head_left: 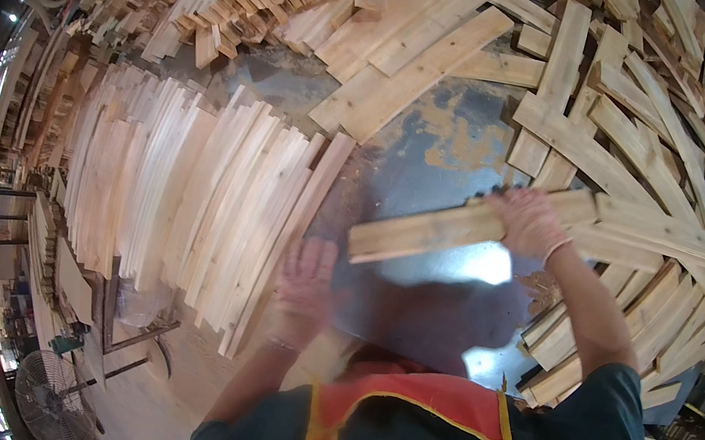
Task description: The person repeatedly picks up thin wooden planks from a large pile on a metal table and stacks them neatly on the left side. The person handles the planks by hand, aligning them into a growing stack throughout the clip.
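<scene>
Right hand (531, 224) is gripping one wooden plank (463, 226), fingers closed over its upper edge near the middle, holding it tilted above the steel desk (438, 155). Plank's right end is merging with the loose board pile (650, 167) along the desk's right edge, so exact length is hard to make out. Left hand (305, 282) is blurred, fingers spread open, holding nothing, hovering near the desk's near edge beside the fanned row of boards (189, 193) on the left. Board counts: too many and too overlapped to count. Desk's near edge is being hidden by the person's vest (419, 436). One fan (48, 397) is sitting bottom left, partly cut off.
</scene>
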Action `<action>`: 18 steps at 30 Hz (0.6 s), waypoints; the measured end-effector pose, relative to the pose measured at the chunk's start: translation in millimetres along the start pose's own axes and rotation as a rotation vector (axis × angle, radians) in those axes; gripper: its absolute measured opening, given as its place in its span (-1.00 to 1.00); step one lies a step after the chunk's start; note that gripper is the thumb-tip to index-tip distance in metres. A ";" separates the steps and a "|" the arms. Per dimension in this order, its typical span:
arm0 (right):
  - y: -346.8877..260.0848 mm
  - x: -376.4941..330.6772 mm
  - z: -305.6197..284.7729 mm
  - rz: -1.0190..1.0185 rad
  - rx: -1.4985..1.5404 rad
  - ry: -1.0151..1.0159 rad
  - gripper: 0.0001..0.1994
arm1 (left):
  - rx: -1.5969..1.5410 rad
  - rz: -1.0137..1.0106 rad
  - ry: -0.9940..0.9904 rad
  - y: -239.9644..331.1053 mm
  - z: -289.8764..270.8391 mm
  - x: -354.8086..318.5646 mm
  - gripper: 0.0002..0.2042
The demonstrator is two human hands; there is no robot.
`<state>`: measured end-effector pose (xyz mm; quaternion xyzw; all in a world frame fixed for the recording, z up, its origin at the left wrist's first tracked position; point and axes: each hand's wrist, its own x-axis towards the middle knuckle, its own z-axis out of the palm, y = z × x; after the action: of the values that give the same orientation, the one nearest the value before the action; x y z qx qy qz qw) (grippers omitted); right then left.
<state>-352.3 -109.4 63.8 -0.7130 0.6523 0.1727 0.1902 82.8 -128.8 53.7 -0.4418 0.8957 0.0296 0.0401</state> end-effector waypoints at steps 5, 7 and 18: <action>-75.1 -14.6 37.0 -0.247 0.014 0.142 -0.31 | -0.176 0.196 -0.223 81.1 11.3 27.3 -0.02; -93.0 -16.1 36.4 -0.293 0.020 0.259 -0.30 | -0.202 0.205 -0.334 85.2 25.1 26.6 -0.09; -112.8 -54.4 92.7 -0.001 0.040 0.455 -0.14 | 0.212 -0.120 0.013 -77.6 39.5 -62.1 -0.29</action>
<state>-244.6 -7.6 15.4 -0.7301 0.6813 -0.0059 0.0525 183.8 -123.5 19.1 -0.4883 0.8659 -0.0706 0.0822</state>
